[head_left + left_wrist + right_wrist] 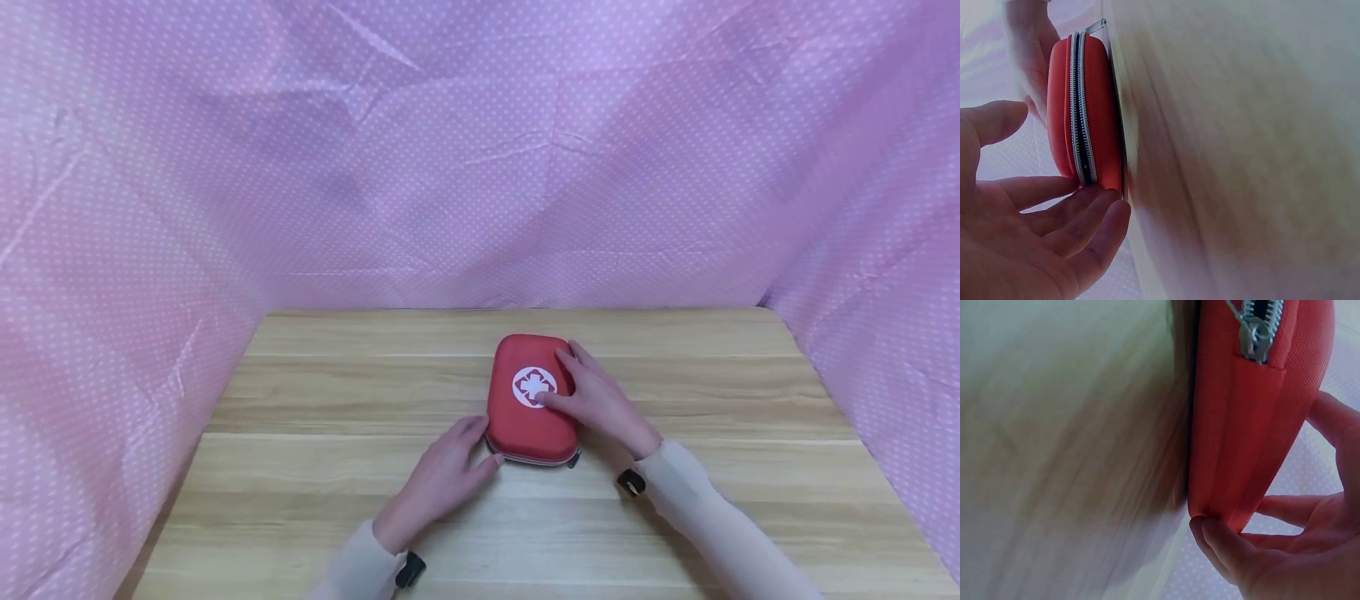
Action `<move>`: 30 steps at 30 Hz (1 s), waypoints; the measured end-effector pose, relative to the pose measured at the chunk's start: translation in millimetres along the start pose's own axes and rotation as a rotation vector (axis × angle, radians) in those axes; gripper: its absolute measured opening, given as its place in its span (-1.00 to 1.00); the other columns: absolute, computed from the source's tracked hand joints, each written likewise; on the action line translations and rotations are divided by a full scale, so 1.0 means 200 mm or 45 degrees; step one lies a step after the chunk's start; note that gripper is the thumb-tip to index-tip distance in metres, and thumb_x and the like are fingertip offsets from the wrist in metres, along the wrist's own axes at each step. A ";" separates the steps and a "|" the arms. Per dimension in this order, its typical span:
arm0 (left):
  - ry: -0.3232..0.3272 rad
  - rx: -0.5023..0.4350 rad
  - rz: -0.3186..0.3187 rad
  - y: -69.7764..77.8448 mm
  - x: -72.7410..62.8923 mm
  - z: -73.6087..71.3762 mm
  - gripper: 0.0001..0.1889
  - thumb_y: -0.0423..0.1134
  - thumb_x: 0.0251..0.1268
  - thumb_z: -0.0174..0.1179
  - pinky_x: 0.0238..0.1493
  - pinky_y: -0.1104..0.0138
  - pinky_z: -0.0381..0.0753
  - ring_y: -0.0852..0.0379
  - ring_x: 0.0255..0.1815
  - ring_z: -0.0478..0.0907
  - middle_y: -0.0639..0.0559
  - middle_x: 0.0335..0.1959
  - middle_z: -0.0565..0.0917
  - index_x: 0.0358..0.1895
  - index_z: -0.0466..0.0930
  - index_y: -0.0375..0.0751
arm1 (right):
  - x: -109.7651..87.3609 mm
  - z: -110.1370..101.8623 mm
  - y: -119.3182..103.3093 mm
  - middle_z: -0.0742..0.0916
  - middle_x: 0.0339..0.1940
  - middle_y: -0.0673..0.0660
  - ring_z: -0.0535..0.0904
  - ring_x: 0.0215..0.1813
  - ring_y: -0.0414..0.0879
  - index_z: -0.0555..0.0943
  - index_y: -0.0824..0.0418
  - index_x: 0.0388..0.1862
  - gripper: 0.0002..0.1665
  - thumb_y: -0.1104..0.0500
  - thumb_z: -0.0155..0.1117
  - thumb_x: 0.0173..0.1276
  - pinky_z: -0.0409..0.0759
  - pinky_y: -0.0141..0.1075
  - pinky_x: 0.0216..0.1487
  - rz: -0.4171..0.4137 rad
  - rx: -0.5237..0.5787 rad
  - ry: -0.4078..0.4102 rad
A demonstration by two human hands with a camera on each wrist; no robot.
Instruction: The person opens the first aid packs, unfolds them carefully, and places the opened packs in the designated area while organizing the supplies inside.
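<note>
A red first-aid case point(528, 429) with a white cross emblem lies flat on the wooden table, its long side pointing away from me. My right hand point(603, 404) grips its right side, thumb on the lid near the emblem and fingers along the far right edge. At the near left corner, my left hand point(446, 475) touches the case with loosely extended fingers, and in the left wrist view its thumb stands off the lid. Along the near side, the zipper point(1082, 112) shows two rows of teeth with a dark gap between. A metal zipper slider point(1255, 340) sits on the right side.
The wooden table point(315, 475) reaches back to pink cloth point(480, 167) with white dots, which hangs behind it and on both sides. A black strap piece point(410, 570) is at the left wrist, another black piece point(632, 482) at the right.
</note>
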State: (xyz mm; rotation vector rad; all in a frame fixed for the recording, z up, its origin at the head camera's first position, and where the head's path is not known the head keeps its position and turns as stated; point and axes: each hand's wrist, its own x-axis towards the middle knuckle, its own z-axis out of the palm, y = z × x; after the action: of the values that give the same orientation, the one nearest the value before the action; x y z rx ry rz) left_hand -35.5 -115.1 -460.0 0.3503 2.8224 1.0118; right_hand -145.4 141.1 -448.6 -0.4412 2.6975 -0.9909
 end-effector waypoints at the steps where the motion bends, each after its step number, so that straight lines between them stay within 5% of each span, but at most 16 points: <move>1: 0.001 0.006 0.009 0.00 0.00 0.00 -0.33 0.04 0.45 0.24 0.34 -0.05 0.53 -0.14 0.38 0.50 -0.17 0.39 0.52 0.46 0.45 -0.32 | 0.01 0.00 0.00 0.11 0.69 0.36 0.10 0.62 0.38 0.18 0.30 0.66 0.13 -0.21 0.44 0.34 0.30 0.32 0.46 -0.003 -0.007 -0.004; 9: -0.045 -0.028 0.010 -0.04 0.03 -0.03 -0.36 0.03 0.46 0.24 0.35 -0.05 0.52 -0.12 0.38 0.51 -0.14 0.37 0.57 0.45 0.48 -0.29 | 0.02 -0.01 -0.01 0.09 0.70 0.33 0.07 0.64 0.37 0.15 0.25 0.68 0.15 -0.20 0.46 0.32 0.25 0.34 0.47 0.006 0.012 -0.054; 16: -0.096 -0.109 -0.083 -0.09 0.15 -0.06 -0.26 0.20 0.50 0.14 0.40 -0.07 0.47 -0.16 0.44 0.44 -0.16 0.42 0.51 0.53 0.38 -0.25 | 0.01 -0.02 0.01 0.09 0.71 0.31 0.06 0.65 0.35 0.17 0.22 0.68 0.14 -0.25 0.44 0.33 0.26 0.32 0.48 -0.028 0.015 -0.037; 23: -0.095 -0.078 -0.048 -0.08 0.27 -0.06 -0.26 0.20 0.55 0.07 0.43 -0.07 0.42 -0.19 0.44 0.41 -0.21 0.43 0.48 0.52 0.36 -0.32 | -0.03 -0.02 0.03 0.16 0.69 0.33 0.12 0.63 0.35 0.24 0.25 0.64 0.05 -0.27 0.36 0.40 0.26 0.32 0.48 -0.082 -0.026 0.019; 30: -0.075 -0.217 -0.082 -0.06 0.28 -0.07 -0.26 0.23 0.55 0.06 0.47 -0.10 0.37 -0.16 0.52 0.33 -0.14 0.51 0.42 0.57 0.33 -0.18 | -0.09 -0.05 0.03 0.20 0.68 0.34 0.14 0.62 0.35 0.27 0.27 0.62 -0.04 -0.20 0.34 0.46 0.24 0.30 0.49 -0.138 -0.034 0.078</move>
State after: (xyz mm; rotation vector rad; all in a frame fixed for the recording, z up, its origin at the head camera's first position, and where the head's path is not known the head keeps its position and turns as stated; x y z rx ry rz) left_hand -93.9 -119.1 -458.2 0.2645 2.6535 1.1963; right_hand -132.1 158.1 -443.9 -0.5773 2.7696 -1.0139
